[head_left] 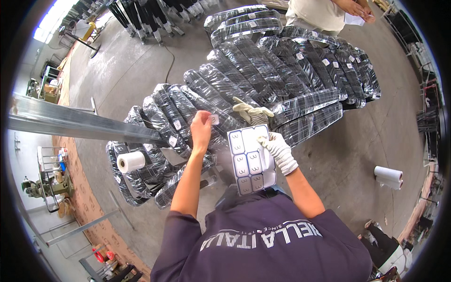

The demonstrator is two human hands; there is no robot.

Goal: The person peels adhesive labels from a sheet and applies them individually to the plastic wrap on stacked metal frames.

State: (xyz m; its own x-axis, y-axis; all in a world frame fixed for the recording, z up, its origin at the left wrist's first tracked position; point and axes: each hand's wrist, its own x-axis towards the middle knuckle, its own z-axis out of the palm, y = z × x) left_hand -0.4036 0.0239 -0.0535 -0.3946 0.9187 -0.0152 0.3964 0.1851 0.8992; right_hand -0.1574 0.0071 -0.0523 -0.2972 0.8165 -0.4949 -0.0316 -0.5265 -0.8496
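The bare left hand (201, 126) seems to pinch a small sticker (215, 120) over the wrapped black bundles (225, 70), some already marked, while the gloved right hand (280, 152) pinches a sheet (252, 136) with more left.

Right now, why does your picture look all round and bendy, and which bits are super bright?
In the head view, the fisheye lens bends straight edges near the dark round border; also in the head view, the window at upper left glares white, and the plastic-wrapped bundles shine in streaks; still in the head view, the sticker sheet in the right hand shows its boxes clearly.
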